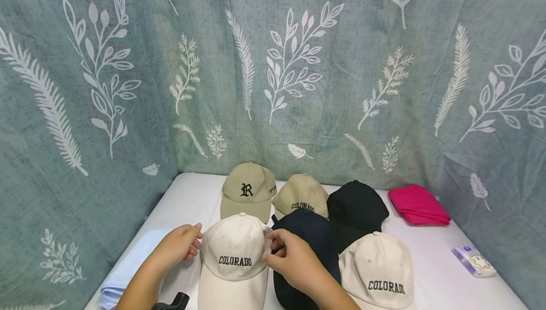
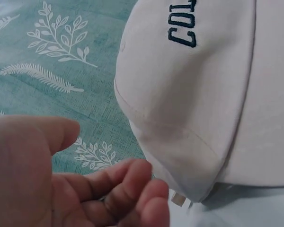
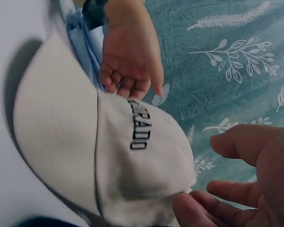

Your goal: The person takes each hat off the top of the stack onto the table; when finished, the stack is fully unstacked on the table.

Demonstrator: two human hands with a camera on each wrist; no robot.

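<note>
A cream baseball cap lettered COLORADO sits on the table's front part, its brim toward me. Beside its left side is my left hand, thumb raised and fingers loosely bent; in the left wrist view nothing lies between thumb and fingers. On the cap's other side my right hand has its fingertips right at the crown's edge. The right wrist view shows that thumb spread away from the cap. Partly under my right hand lies a navy cap.
Behind stand an olive cap with an R, a tan cap and a black cap. Another cream cap lies front right. A pink folded cloth, a small packet and light blue cloth flank them.
</note>
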